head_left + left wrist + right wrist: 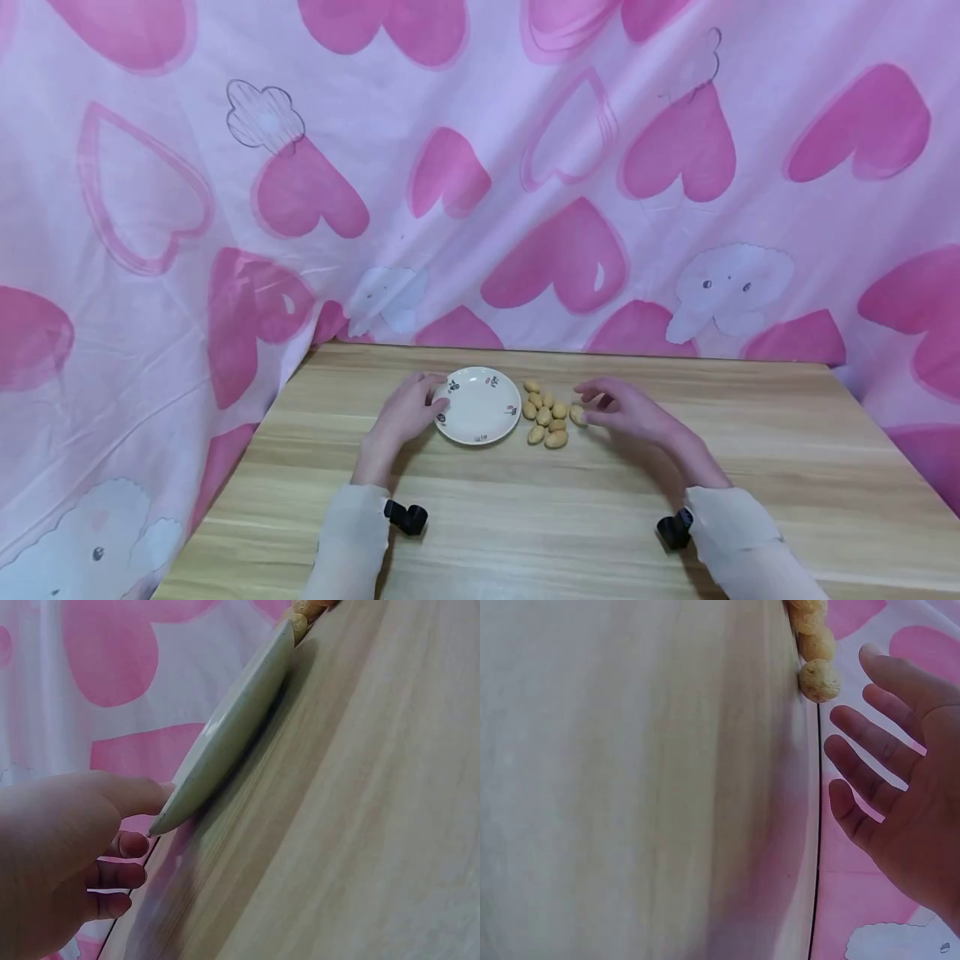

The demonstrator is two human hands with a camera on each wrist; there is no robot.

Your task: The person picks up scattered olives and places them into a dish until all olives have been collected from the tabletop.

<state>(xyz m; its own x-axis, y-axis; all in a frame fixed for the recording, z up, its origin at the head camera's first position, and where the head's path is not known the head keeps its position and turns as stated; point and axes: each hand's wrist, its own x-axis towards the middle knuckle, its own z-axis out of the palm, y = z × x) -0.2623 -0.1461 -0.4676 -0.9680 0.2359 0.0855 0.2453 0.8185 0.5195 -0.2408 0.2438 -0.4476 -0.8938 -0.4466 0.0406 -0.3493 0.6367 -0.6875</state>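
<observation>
A round white plate with small printed figures on its rim lies on the table. My left hand grips its left edge, thumb on the rim; in the left wrist view the thumb meets the plate and the other fingers curl below. Just right of the plate is a cluster of yellow-brown, rough oval pieces, like small potatoes or nuts in shell; their exact kind is unclear. My right hand hovers by the rightmost piece, fingers loosely spread, holding nothing; the right wrist view shows a gap to that piece.
The wooden table stretches out on both sides and toward me. Behind it hangs a pink curtain with hearts, which also runs down the left side. Black wrist cameras sit on both sleeves.
</observation>
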